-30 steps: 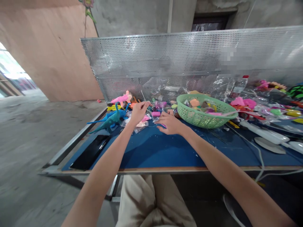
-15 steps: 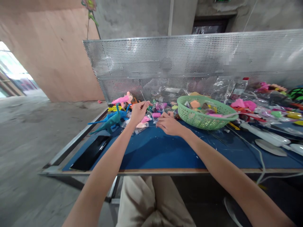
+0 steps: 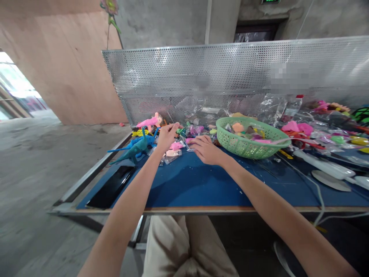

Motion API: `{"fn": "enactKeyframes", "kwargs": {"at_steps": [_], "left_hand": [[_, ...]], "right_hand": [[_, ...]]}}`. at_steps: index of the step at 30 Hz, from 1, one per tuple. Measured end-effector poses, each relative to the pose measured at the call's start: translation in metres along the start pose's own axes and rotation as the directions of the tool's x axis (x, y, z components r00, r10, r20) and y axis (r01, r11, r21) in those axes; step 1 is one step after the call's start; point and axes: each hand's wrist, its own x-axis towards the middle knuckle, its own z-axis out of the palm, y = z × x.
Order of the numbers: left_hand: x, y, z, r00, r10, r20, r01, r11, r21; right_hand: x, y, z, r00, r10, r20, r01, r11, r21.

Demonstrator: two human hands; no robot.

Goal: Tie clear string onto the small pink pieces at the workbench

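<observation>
The left hand (image 3: 167,138) pinches a thin rod (image 3: 171,117) above the blue table (image 3: 198,184). The right hand (image 3: 206,149) (whether gripping, I cannot tell) reaches a small pink piece (image 3: 189,141), left of the green basket (image 3: 249,149).

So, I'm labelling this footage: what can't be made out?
In the head view:
Whatever the left hand may pinch: too small.
Palm of the right hand: hidden by its back.
Bottom of the green basket: hidden by wall and contents.
Green sign: cut by the top edge.
</observation>
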Motion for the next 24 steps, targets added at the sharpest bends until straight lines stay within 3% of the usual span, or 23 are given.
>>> {"fn": "enactKeyframes", "kwargs": {"at_steps": [3, 7, 24], "left_hand": [[0.006, -0.0056, -0.0056, 0.979, -0.204, 0.028, 0.204, 0.946, -0.251], [0.0086, -0.006, -0.0079, 0.951, -0.303, 0.053, 0.296, 0.856, -0.424], [0.0078, -0.0013, -0.0044, 0.918, -0.386, 0.089, 0.375, 0.777, -0.505]], "right_hand": [[-0.001, 0.0033, -0.0046, 0.998, -0.023, -0.05, 0.019, 0.996, -0.082], [-0.0023, 0.0065, -0.0016, 0.994, -0.024, -0.104, 0.006, 0.986, -0.167], [0.0009, 0.0059, -0.0033, 0.965, -0.048, -0.258, 0.068, 0.995, 0.069]]}}
